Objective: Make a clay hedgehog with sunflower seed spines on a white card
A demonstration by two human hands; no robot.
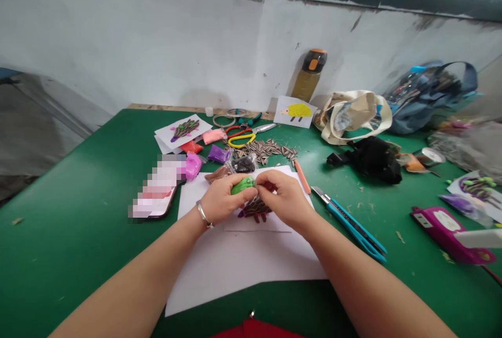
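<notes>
A small clear packet of bright green modelling clay (242,185) is held above the paper in the middle of the table. My left hand (223,199) grips it between thumb and fingers. At the packet's right end, the thumb and fingers of my right hand (285,199) are pinched together on its clear wrapping. Below both hands lies a picture made with striped sunflower seeds (257,206), with a purple tip and brown legs, partly hidden by my fingers. White paper sheets (235,259) are under it. Brown and black clay packets (243,164) lie just beyond.
Loose sunflower seeds (266,149), yellow-handled scissors (241,142) and a purple clay packet (219,154) lie farther back. A phone (157,189) rests at left, a blue utility knife (349,223) at right. A bottle (309,76) and cloth bag (349,118) stand by the wall.
</notes>
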